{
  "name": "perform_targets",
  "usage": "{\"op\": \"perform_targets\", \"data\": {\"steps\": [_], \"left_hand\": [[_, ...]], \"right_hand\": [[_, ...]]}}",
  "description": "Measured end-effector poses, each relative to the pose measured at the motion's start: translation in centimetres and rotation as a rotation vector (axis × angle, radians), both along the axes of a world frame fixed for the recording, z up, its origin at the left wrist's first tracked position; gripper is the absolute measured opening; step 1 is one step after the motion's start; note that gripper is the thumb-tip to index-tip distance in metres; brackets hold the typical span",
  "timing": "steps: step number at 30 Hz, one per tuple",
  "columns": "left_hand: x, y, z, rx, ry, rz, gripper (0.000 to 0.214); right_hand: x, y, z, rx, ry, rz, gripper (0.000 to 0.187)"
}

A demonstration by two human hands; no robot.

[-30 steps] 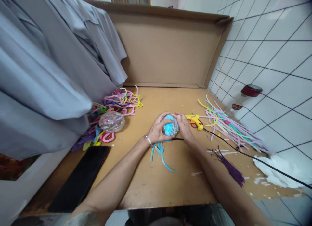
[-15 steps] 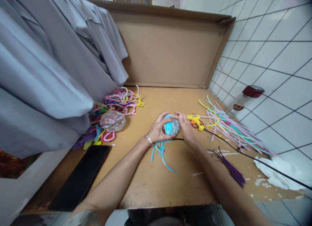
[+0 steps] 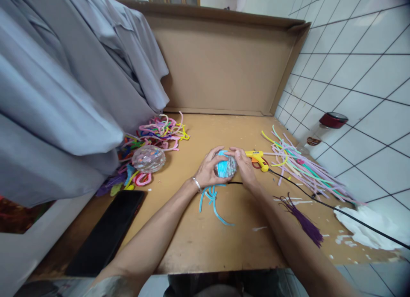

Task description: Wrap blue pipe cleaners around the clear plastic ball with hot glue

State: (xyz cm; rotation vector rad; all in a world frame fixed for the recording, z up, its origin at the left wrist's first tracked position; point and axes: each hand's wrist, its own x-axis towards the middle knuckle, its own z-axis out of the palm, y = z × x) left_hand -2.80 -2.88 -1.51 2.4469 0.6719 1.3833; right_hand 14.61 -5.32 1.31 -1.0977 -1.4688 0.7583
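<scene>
Between my hands, above the middle of the table, is a round ball [image 3: 231, 166], partly covered with bright blue strips and speckled grey on the rest. My left hand [image 3: 206, 169] is wrapped around its left side, thumb below and fingers above. From the right, my right hand [image 3: 241, 162] has its fingertips pressed on the ball's upper side; its palm side is hidden. Just under the ball lie several loose blue pipe cleaners [image 3: 213, 199]. A yellow glue gun [image 3: 258, 159] rests right of my right hand, its black cord running off to the right.
Colourful pipe cleaners [image 3: 163, 130] are heaped at left beside a clear round ball [image 3: 149, 158]. A black phone [image 3: 107, 233] lies nearer. To the right are long pastel pipe cleaners [image 3: 307, 169], a purple bundle [image 3: 306, 226], a white cloth [image 3: 368, 228] and a red-lidded jar [image 3: 320, 132].
Almost nothing differs. Both hands keep the same hold on the ball, with only a very slight shift of the fingers and the view.
</scene>
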Motion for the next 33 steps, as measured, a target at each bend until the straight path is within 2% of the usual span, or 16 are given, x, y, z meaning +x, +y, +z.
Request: {"op": "perform_targets", "data": {"steps": [10, 18, 26, 33], "left_hand": [[0.2, 0.0, 0.0, 0.035, -0.014, -0.006, 0.06], [0.2, 0.0, 0.1, -0.005, 0.012, -0.011, 0.06], [0.2, -0.1, 0.3, 0.048, -0.001, -0.025, 0.057], [0.2, 0.0, 0.1, 0.03, -0.007, -0.03, 0.058]], "right_hand": [[0.0, 0.6, -0.7, 0.013, -0.009, -0.013, 0.067], [-0.3, -0.4, 0.6, 0.035, 0.017, 0.002, 0.065], [0.0, 1.0, -1.1, -0.041, 0.029, -0.04, 0.072], [-0.2, 0.0, 0.4, 0.021, 0.019, -0.022, 0.067]]}}
